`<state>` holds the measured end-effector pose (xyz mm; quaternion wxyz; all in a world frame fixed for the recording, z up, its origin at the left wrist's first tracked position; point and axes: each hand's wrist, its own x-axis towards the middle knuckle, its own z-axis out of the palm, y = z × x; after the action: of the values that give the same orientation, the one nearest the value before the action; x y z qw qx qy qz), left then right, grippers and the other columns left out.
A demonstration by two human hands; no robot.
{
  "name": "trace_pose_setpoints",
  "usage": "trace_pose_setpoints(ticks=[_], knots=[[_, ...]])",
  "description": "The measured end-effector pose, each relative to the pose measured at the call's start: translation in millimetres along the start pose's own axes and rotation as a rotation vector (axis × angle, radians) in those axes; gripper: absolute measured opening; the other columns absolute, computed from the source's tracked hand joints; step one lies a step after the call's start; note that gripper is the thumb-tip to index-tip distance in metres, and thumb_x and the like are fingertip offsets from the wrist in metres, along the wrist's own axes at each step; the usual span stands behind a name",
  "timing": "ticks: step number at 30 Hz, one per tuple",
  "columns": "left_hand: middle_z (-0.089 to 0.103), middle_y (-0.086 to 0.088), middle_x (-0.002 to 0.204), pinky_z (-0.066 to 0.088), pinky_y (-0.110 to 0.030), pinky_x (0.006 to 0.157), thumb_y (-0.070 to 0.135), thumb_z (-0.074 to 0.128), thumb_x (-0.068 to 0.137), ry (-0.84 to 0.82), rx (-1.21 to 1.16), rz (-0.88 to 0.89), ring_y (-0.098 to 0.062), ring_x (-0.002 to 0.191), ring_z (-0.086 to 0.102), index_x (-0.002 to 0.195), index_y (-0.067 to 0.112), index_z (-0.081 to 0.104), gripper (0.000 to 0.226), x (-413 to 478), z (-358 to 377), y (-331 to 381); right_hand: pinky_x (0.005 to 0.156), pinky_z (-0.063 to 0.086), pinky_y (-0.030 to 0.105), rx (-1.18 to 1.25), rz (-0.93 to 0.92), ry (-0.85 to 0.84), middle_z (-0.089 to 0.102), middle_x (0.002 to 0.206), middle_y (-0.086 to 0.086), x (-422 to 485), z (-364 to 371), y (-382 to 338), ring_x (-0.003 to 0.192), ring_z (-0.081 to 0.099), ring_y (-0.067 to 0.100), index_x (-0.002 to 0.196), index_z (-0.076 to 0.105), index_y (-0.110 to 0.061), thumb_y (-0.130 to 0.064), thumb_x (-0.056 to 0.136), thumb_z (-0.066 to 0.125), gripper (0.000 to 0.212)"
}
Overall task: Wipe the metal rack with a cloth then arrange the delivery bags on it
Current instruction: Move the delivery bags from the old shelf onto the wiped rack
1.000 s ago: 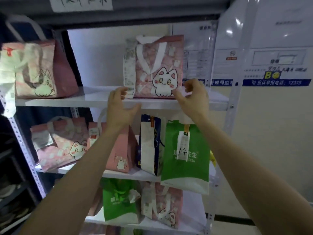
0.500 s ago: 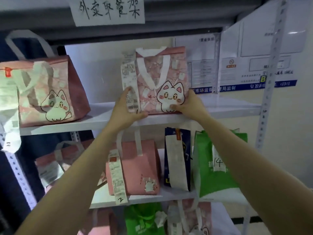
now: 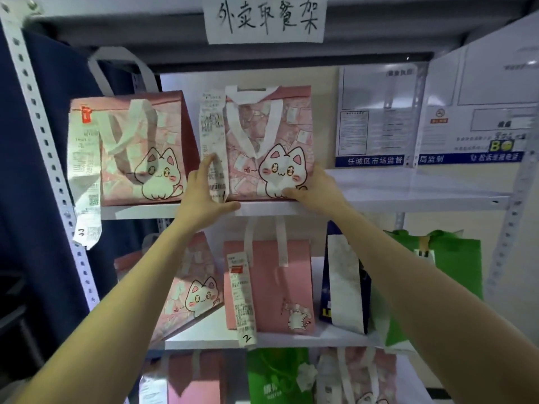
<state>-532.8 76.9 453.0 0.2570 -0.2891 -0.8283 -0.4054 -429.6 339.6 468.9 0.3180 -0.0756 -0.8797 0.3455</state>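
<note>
A pink cat-print delivery bag (image 3: 271, 132) with white handles stands upright on the upper shelf (image 3: 408, 196) of the white metal rack. My left hand (image 3: 204, 193) presses its lower left side, fingers over the long receipt (image 3: 214, 147) hanging there. My right hand (image 3: 315, 188) grips its lower right corner beside the cat drawing. A second pink cat bag (image 3: 137, 150) stands just to its left on the same shelf, nearly touching it. No cloth is in view.
The shelf below holds a tilted cat bag (image 3: 192, 290), a plain pink bag (image 3: 280, 287), a dark blue bag (image 3: 344, 281) and a green bag (image 3: 437, 275). More bags fill the lowest shelf. A handwritten paper sign (image 3: 265, 18) hangs on top. Notice boards (image 3: 379, 118) cover the wall.
Both hands went from the shelf edge onto the bag's lower sides. The bag now stands close beside the left cat bag. My view has tilted upward and moved closer.
</note>
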Motion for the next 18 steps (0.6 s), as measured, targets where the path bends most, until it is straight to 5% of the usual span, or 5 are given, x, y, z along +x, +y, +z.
trace_pose_setpoints(ticks=[3,9,14,18], knots=[[0.042,-0.003,0.154,0.048,-0.049,0.117,0.037,0.1,0.072,0.006,-0.027,0.007,-0.021,0.138,0.051,0.166,0.044,0.019,0.124,-12.2,-12.6,-0.1,0.093,0.046,0.031,0.065,-0.011,0.133,0.06,0.14,-0.001,-14.5,-2.8,-3.7,0.126,0.058,0.02,0.148,0.045,-0.017,-0.048,0.078,0.09,0.088],[0.046,0.009,0.152,0.053,-0.036,0.105,0.043,0.093,0.079,0.181,0.014,0.017,0.007,0.121,0.056,0.159,0.043,0.034,0.099,-46.0,-65.7,-20.4,0.091,0.042,0.026,0.047,-0.357,0.478,0.054,0.131,-0.002,-52.0,23.6,-51.7,0.113,0.051,0.011,0.133,0.055,-0.018,-0.039,0.092,0.072,0.049],[0.055,0.007,0.142,0.049,-0.01,0.092,0.041,0.093,0.08,0.28,0.076,-0.002,0.005,0.116,0.059,0.152,0.035,0.046,0.086,-57.4,-117.3,-52.9,0.095,0.046,0.027,0.148,-0.494,0.294,0.056,0.122,-0.007,-64.1,64.8,-110.6,0.109,0.054,0.008,0.13,0.056,-0.018,-0.033,0.094,0.07,0.041],[0.05,0.007,0.145,0.052,-0.033,0.104,0.05,0.093,0.079,0.347,0.093,-0.079,-0.009,0.123,0.057,0.151,0.03,0.048,0.088,-52.5,-154.0,-90.7,0.1,0.05,0.034,0.106,-0.497,0.128,0.058,0.135,0.001,-54.6,106.9,-151.0,0.117,0.058,0.016,0.14,0.052,-0.016,-0.037,0.097,0.07,0.051]])
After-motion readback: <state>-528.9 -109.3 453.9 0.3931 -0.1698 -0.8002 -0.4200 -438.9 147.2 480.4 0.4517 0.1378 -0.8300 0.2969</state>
